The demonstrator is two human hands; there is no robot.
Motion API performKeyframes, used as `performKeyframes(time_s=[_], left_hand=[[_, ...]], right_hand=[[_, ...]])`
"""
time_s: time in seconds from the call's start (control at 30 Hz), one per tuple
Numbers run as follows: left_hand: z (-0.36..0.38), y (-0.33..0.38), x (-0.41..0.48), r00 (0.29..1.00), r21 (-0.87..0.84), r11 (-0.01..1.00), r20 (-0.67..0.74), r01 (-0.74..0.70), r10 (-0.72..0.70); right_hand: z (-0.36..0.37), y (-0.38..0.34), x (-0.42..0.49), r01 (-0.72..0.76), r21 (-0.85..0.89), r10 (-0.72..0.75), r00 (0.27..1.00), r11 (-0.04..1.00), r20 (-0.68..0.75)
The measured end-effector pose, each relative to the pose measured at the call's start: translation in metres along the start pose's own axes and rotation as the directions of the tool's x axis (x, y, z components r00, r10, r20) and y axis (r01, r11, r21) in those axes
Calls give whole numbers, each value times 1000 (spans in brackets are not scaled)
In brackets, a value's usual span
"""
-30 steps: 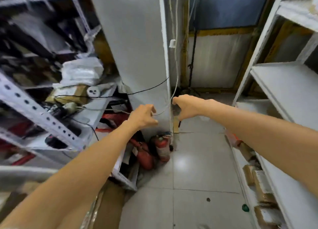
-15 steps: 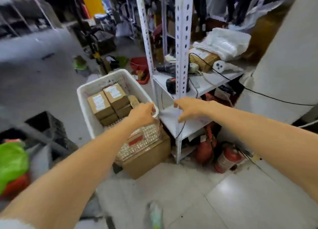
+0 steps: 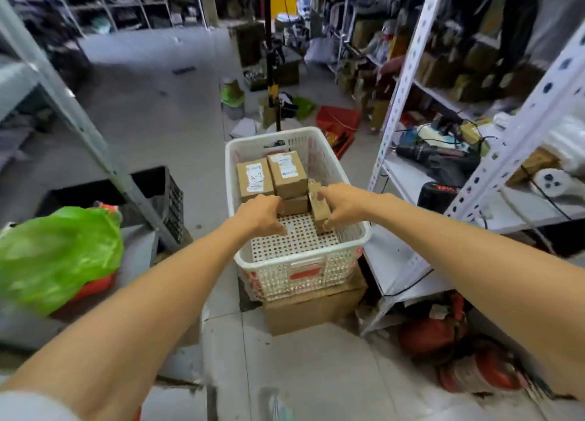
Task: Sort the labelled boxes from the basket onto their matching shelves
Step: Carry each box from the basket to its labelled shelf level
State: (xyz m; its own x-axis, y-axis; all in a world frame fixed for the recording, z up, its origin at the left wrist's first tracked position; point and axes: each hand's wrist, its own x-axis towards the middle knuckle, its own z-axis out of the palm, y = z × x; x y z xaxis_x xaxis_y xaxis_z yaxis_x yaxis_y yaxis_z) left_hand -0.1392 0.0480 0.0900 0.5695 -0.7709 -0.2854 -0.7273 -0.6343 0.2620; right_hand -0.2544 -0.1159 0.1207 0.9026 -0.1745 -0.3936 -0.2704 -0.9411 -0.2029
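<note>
— Where were the boxes when you looked?

— All in a white plastic basket (image 3: 300, 260), which sat on a brown carton (image 3: 311, 311) on the tiled floor. Four brown cardboard boxes were crowded at its far end. Two lay flat side by side with white labels facing up: the left box (image 3: 254, 180) and, touching it, the right box (image 3: 286, 171), which sat a little higher. A small box (image 3: 295, 206) lay under the right one's near end. A narrow box (image 3: 319, 210) stood on edge, tilted, against the right side of that pile. The near half of the basket floor showed only its rows of holes.

— And the person's hands?

— Both bare arms reached into the basket. The right hand (image 3: 343, 206) gripped the narrow box, fingers over its top end and thumb down near its lower end. The left hand (image 3: 261, 213) hung knuckles-up just in front of the small box with its fingers curled under. I could not tell whether they touched or held anything.

— What stood around them?

— A white metal shelf rack (image 3: 406, 176) stood just beside the basket on the right, its shelf holding dark tools and cables. Blurred red canisters (image 3: 481, 373) lay on the floor below it. To the left were a bright green bag (image 3: 57, 256) and a black crate (image 3: 172, 195). The print on the labels was too small to read.
</note>
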Motion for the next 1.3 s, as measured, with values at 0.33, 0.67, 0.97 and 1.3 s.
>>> performKeyframes(time_s=[0.33, 0.67, 0.97, 1.3], left_hand=[[-6, -27, 91, 998, -58, 998, 62, 9, -6], [15, -60, 206, 972, -87, 980, 171, 180, -163], [35, -94, 310, 947, -122, 956, 216, 267, -237], [84, -153, 451, 947, -166, 952, 236, 259, -216]], right_hand=[[-13, 36, 97, -61, -7, 61, 997, 998, 43], [6, 101, 245, -34, 92, 19, 986, 995, 166], [29, 154, 339, -153, 182, 110, 968, 971, 226], [72, 190, 468, -285, 440, 271, 958, 851, 97]])
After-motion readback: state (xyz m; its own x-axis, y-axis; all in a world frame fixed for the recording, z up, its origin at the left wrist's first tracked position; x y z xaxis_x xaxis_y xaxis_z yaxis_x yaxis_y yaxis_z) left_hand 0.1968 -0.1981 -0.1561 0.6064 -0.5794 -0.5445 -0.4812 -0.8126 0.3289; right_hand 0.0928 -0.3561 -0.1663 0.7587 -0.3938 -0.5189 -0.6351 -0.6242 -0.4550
